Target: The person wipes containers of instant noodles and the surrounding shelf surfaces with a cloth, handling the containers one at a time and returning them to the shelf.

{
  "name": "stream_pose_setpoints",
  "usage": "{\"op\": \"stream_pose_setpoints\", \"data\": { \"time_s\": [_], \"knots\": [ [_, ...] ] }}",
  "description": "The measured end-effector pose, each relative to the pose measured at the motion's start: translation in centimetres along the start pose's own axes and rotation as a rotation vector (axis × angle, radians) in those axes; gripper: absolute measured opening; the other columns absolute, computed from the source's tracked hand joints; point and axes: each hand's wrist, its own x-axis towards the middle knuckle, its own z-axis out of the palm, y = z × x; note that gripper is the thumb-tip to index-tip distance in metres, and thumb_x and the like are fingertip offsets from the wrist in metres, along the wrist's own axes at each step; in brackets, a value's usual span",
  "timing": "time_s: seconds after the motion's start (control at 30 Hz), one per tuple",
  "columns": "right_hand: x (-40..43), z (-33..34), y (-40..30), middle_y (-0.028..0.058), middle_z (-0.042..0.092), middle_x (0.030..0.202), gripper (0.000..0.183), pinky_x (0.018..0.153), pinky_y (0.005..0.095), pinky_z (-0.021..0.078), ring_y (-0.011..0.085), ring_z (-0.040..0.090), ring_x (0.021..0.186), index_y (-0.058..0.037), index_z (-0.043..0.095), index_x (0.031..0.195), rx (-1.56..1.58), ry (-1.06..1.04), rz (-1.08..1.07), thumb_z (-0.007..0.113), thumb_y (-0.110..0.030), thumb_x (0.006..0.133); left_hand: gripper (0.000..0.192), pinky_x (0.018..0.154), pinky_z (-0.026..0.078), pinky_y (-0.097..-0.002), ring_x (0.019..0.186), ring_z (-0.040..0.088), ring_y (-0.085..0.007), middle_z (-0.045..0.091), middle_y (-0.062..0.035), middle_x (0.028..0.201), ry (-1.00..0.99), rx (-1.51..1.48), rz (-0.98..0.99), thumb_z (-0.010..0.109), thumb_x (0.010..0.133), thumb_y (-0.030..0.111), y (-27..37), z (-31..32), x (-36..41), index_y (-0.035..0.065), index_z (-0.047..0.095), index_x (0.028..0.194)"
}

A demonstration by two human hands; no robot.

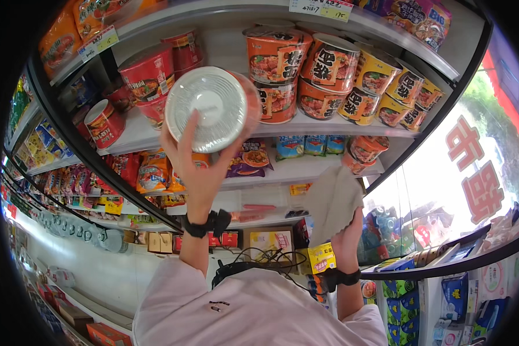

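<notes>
My left hand (pixel 203 168) grips an instant noodle cup (pixel 207 110) in front of the upper shelf, its pale base turned towards me and its side partly hidden. A grey cloth (pixel 335 203) hangs from my right hand (pixel 348 238), lower and to the right. Beyond the cup, orange noodle tubs (pixel 279 56) stand stacked two high, with yellow noodle tubs (pixel 376 71) to their right. Red noodle tubs (pixel 149 73) are stacked to the left, and a smaller red noodle cup (pixel 104 123) stands at the shelf's left end.
The shelf's front edge (pixel 328 129) runs below the tubs. Bagged noodles (pixel 153 171) and more cups (pixel 367 149) are on the shelf beneath. A black shelf upright (pixel 95 160) slants down the left side; a glass window (pixel 458 173) is at the right. Cardboard boxes (pixel 160 242) sit low down.
</notes>
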Motion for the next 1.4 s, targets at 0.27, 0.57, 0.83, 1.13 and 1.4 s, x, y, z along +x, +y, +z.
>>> {"op": "stream_pose_setpoints", "data": {
  "time_s": [0.27, 0.57, 0.83, 1.13, 1.4],
  "knots": [
    [-0.5, 8.9, 0.2, 0.0247, 0.043, 0.151, 0.052, 0.117, 0.0497, 0.0296, 0.0425, 0.04, 0.142, 0.0031, 0.045, 0.144, -0.984, -0.477, -0.966, 0.053, -0.022, 0.098, 0.085, 0.111, 0.041, -0.0495, 0.137, 0.042, -0.0432, 0.037, -0.022, 0.147, -0.494, -0.332, 0.09, 0.098, 0.057, 0.033, 4.1, -2.1, -2.8, 0.0144, 0.063, 0.133],
    [-1.3, 5.1, 5.4, 0.0291, 0.026, 0.159, 0.065, 0.119, 0.051, 0.021, 0.0456, 0.026, 0.148, 0.0055, 0.026, 0.153, -1.008, -0.499, -0.844, 0.045, -0.027, 0.1, 0.144, 0.115, 0.034, -0.0498, 0.141, 0.041, -0.0368, 0.038, -0.0232, 0.152, -0.497, -0.76, -0.158, 0.101, 0.048, 0.045, 4.2, -0.5, -3.2, 0.001, 0.018, 0.157],
    [0.1, 4.7, 3.5, 0.0261, 0.033, 0.155, 0.062, 0.117, 0.0458, 0.027, 0.0393, 0.037, 0.142, 0.0087, 0.03, 0.151, -0.862, -0.586, -0.824, 0.04, -0.03, 0.103, 0.154, 0.113, 0.032, -0.0482, 0.135, 0.045, -0.0343, 0.048, -0.0178, 0.148, -0.753, -0.731, -0.142, 0.103, 0.041, 0.041, 4.4, -1.7, -2.6, 0.0027, 0.014, 0.16],
    [0.4, 4.1, 1.9, 0.0172, 0.046, 0.145, 0.059, 0.109, 0.0387, 0.0402, 0.0246, 0.05, 0.13, 0.003, 0.031, 0.151, -0.751, -0.594, -0.654, 0.049, -0.027, 0.103, 0.156, 0.118, 0.028, -0.0418, 0.14, 0.044, -0.0278, 0.046, -0.0151, 0.148, -1.04, -1.082, -0.259, 0.104, 0.041, 0.023, 5.4, -1.0, -1.3, 0.0079, 0.008, 0.163],
    [2.6, -3.7, 6.3, 0.0099, 0.043, 0.146, 0.05, 0.108, 0.0374, 0.0409, 0.0186, 0.048, 0.129, -0.0054, 0.031, 0.152, -0.307, -0.202, -0.305, 0.043, -0.027, 0.108, 0.157, 0.117, 0.031, -0.0416, 0.137, 0.046, -0.0266, 0.046, -0.0141, 0.148, -1.161, -0.964, -0.418, 0.104, 0.036, 0.031, 3.4, 2.5, -2.8, 0.0094, 0.014, 0.162]
  ]
}}
